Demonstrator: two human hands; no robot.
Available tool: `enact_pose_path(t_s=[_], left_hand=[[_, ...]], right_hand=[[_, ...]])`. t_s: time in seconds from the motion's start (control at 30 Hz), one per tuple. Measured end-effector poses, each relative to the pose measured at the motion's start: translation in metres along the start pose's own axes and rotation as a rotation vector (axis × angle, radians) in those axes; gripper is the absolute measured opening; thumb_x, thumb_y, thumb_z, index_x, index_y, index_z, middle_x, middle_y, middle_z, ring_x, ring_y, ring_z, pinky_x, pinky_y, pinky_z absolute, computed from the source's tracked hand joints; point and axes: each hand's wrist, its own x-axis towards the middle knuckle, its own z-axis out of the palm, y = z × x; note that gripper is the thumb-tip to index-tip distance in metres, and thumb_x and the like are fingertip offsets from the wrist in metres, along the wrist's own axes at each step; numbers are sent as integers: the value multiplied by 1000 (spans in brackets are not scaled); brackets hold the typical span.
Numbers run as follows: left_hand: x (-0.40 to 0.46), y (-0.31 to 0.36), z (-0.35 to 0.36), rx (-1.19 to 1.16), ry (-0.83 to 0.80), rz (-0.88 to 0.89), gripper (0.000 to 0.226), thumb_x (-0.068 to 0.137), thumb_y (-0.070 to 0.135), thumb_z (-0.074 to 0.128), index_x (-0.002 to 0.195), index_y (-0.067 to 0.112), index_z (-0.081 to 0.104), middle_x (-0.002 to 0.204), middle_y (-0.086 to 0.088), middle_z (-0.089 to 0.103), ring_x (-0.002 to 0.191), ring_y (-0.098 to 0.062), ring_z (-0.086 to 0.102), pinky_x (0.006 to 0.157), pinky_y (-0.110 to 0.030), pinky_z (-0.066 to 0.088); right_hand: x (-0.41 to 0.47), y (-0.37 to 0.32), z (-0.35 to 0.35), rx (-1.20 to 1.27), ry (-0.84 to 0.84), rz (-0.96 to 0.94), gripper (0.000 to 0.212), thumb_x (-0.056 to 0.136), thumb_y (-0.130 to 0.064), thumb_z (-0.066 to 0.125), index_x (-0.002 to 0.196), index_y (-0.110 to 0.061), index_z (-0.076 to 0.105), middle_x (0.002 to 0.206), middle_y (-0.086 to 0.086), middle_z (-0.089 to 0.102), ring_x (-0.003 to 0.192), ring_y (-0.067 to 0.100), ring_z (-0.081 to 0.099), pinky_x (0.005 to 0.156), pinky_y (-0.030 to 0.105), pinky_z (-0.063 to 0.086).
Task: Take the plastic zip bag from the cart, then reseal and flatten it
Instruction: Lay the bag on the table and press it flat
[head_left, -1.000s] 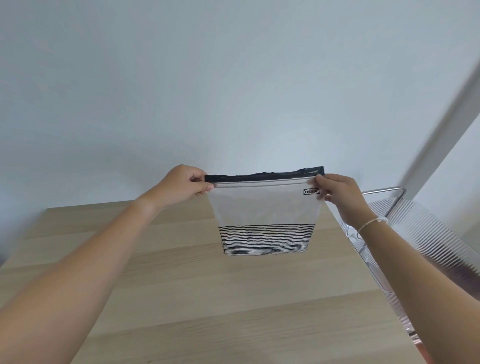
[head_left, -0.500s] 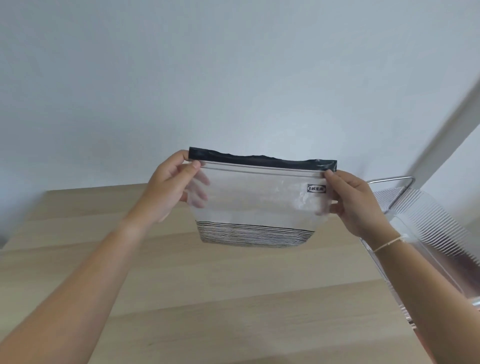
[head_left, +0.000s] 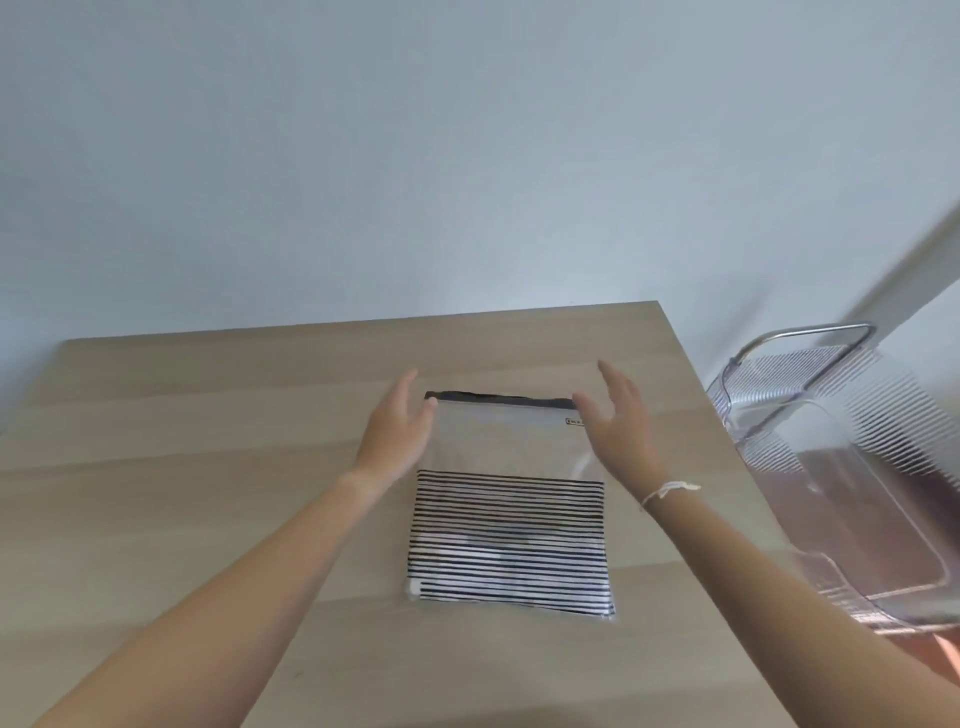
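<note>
Plastic zip bag (head_left: 511, 519) is seen in the head view lying flat on the wooden table (head_left: 208, 467), its black zip strip (head_left: 501, 400) at the far edge and its black-and-white striped lower half nearest the person. The left hand (head_left: 397, 434) is held open with fingers spread at the bag's upper left corner, and the right hand (head_left: 621, 421) is likewise open at the upper right corner; neither is clamped on anything, and whether the thumbs actually touch the plastic cannot be told through the blur. The flattening step is judged to be in hand. It would be done best if both palms were laid on the clear upper part and swept from the striped end toward the zip, so that trapped air is driven to the strip, and the strip were then pressed along its whole length (a pinch run from one corner to the other is safer than a single pat). Whether the zip is fully closed cannot be made out. The small printed label (head_left: 574, 422) is half covered by the right hand. The clear cart (head_left: 857, 493) with its metal handle is smeared and cut off at the right edge, and any contents are unreadable.
</note>
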Motion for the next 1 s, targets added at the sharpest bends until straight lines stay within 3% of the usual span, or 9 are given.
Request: enact_pose_path(t_s=[0.1, 0.17, 0.27, 0.4, 0.73, 1.0], left_hand=[[-5, -10, 27, 160, -76, 166, 50, 95, 31, 43, 141, 18, 31, 150, -6, 33, 139, -20, 27, 112, -29, 19], [-8, -16, 44, 247, -142, 233, 51, 95, 33, 40, 143, 21, 26, 155, -9, 22, 143, -23, 17, 116, -39, 18], [-6, -27, 64, 411, -227, 273, 56, 95, 41, 34, 146, 27, 13, 158, -7, 3, 145, -25, 1, 117, -41, 6], [0, -41, 80, 604, -275, 296, 60, 95, 47, 24, 147, 26, 2, 157, -8, -10, 144, -25, -12, 114, -38, -10], [3, -53, 96, 708, -222, 298, 60, 93, 47, 19, 146, 24, 1, 152, -4, -14, 142, -25, -14, 113, -39, -13], [3, -54, 101, 734, -209, 299, 61, 91, 47, 10, 146, 22, 2, 153, -6, -8, 143, -27, -9, 114, -40, -11]], right_hand=[[-10, 14, 36, -159, -35, -68, 59, 90, -37, 50, 142, -19, 28, 152, 11, 26, 137, 27, 28, 112, 40, 24], [-14, 23, 55, -312, -48, -75, 63, 90, -44, 45, 144, -22, 22, 155, 9, 18, 142, 28, 18, 116, 45, 16], [-16, 32, 78, -455, -114, -33, 67, 90, -53, 36, 146, -27, 10, 158, 5, 1, 145, 25, -1, 116, 45, 0], [-18, 43, 98, -555, -173, -29, 68, 89, -57, 28, 146, -31, 2, 158, 6, -7, 144, 27, -8, 115, 46, -4], [-14, 58, 115, -594, -133, 7, 64, 87, -60, 19, 139, -40, -13, 157, 2, -8, 142, 19, -14, 114, 44, -10], [-13, 62, 120, -611, -88, -1, 62, 87, -59, 17, 143, -39, -2, 158, 3, 2, 143, 20, -6, 114, 44, -8]])
